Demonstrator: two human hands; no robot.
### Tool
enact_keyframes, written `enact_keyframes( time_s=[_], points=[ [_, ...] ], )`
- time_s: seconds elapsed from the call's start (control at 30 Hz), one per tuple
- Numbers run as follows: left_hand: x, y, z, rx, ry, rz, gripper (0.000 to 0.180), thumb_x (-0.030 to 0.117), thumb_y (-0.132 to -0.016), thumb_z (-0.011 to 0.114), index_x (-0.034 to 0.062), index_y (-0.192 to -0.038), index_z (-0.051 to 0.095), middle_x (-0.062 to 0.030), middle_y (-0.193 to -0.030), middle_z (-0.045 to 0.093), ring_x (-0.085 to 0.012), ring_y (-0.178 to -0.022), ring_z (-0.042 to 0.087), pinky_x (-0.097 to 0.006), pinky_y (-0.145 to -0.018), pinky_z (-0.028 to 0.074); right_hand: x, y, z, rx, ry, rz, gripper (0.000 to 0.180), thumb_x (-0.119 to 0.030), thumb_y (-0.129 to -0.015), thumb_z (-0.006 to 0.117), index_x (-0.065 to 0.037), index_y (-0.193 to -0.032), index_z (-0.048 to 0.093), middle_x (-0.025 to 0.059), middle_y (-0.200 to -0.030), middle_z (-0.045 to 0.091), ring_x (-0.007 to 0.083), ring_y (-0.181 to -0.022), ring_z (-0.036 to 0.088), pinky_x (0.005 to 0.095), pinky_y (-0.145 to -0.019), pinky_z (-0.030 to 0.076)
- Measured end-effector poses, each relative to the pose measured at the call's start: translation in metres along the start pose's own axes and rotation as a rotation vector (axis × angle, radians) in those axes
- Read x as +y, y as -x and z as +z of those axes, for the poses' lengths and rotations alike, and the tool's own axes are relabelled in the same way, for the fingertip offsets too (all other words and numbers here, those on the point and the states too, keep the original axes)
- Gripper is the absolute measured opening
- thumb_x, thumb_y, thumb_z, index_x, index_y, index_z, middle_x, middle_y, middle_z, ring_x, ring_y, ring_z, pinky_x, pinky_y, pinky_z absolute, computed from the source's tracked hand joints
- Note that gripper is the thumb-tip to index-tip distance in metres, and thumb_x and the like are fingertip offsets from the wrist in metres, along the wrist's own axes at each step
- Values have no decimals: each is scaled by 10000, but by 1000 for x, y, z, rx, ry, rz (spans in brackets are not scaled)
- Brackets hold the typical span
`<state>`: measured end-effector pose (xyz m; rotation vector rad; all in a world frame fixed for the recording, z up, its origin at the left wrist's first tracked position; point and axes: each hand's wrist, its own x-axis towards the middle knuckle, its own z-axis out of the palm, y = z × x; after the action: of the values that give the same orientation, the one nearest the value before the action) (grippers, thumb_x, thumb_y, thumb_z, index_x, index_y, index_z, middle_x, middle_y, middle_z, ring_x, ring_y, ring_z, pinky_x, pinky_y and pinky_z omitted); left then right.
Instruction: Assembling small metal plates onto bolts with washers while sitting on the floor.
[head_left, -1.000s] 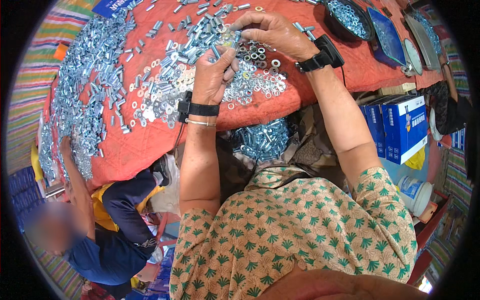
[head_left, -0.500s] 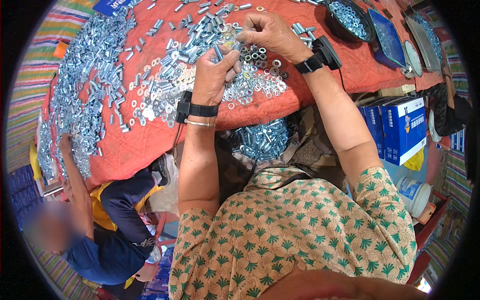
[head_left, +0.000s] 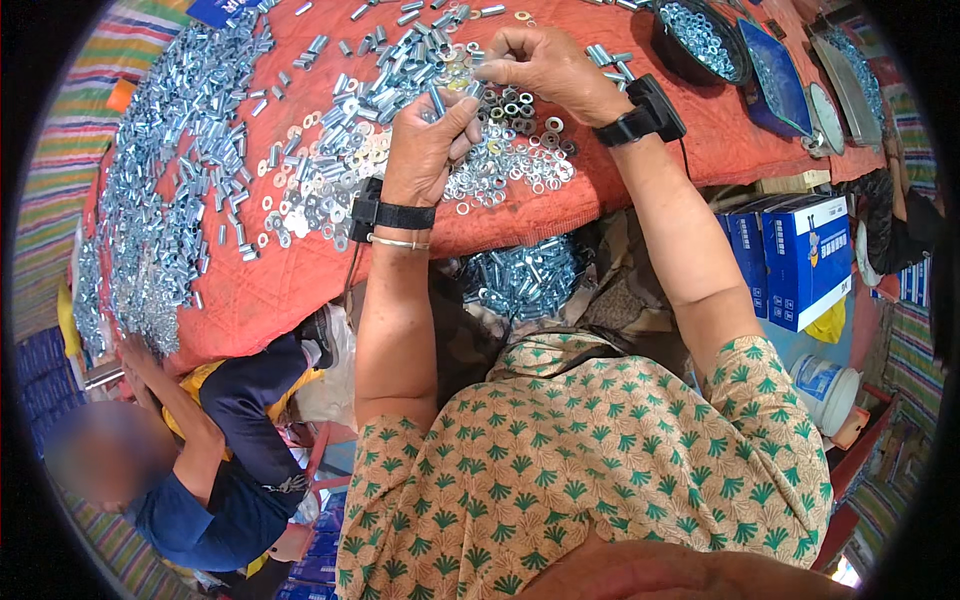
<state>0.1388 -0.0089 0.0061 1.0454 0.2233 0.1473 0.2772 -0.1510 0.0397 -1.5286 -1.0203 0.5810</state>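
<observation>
My left hand (head_left: 428, 150) is closed round a short bluish metal bolt (head_left: 437, 101), which sticks up past the curled fingers. Close beside it, at the far side, my right hand (head_left: 548, 72) is pinched, thumb against forefinger; whatever lies between those fingertips is too small to make out. Both hands hover over loose hardware on a red cloth (head_left: 300, 310). Below and around them lie small ring washers (head_left: 510, 170), dark-holed nuts (head_left: 515, 108), flat washers (head_left: 330, 185) and silvery metal sleeves (head_left: 385, 95).
A large heap of metal sleeves (head_left: 180, 150) covers the cloth's left side. Finished-looking bolts (head_left: 520, 278) fill a container at my lap. At right are a black bowl (head_left: 660, 45) of rings, a blue tray (head_left: 775, 85) and blue boxes (head_left: 800, 260). A co-worker (head_left: 190, 520) sits at left.
My two hands stay almost in place, with the bolt still in the left. The co-worker's arm at left has drawn back from the heap toward the cloth's edge.
</observation>
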Motion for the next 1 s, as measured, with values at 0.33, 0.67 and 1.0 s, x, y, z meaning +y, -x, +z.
enact_keyframes(
  time_s=[0.33,0.67,1.0],
  points=[
    [-2,1,4,20,22,-9,138,107,-881,660,17,-927,567,-49,-651,591,-46,-449,421,-171,-399,292,0,-1,1,1,79,85,225,-199,-894,650,-50,-1062,655,-4,-929,648,61,-837,594,211,-764,475],
    [0,1,-3,-15,23,-36,132,104,-879,661,21,-932,574,-44,-652,588,-41,-457,415,-163,-404,288,-6,4,7,22,-142,40,193,-209,-885,660,-35,-968,656,-27,-856,625,54,-800,570,210,-726,459],
    [0,8,-1,126,-214,-47,110,173,-945,576,83,-969,517,82,-622,414,-12,-467,338,-160,-450,274,6,-4,5,3,143,-107,299,-283,-833,675,-32,-996,671,34,-899,672,100,-838,605,270,-705,490]
  ],
)
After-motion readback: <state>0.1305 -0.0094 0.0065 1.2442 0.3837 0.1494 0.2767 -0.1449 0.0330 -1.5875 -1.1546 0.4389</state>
